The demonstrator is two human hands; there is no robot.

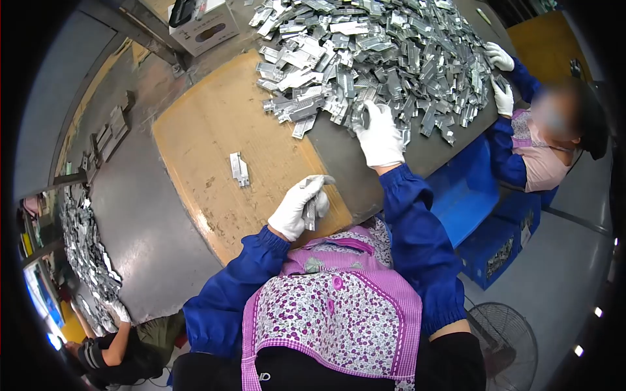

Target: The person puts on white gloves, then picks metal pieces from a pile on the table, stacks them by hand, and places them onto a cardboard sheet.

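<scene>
My left hand (297, 207), in a white glove, is closed around a small silver metal part (310, 214) near the cardboard's front edge. At the near edge of a large heap of metal parts (391, 55), my right hand (380, 138), also gloved in white, has its thumb and fingers around a dark grey metal part (358, 117). The fingertips partly hide that piece. One loose metal part (239, 169) lies by itself on the brown cardboard (215, 124), left of both hands.
Across the heap, at right, a co-worker's gloved hands (502, 98) handle parts. Blue bins (464, 189) stand below the table edge, with a fan (505, 345) nearby. A white box (205, 31) sits at the back left. Another person (114, 352) works at far left beside more parts (88, 241).
</scene>
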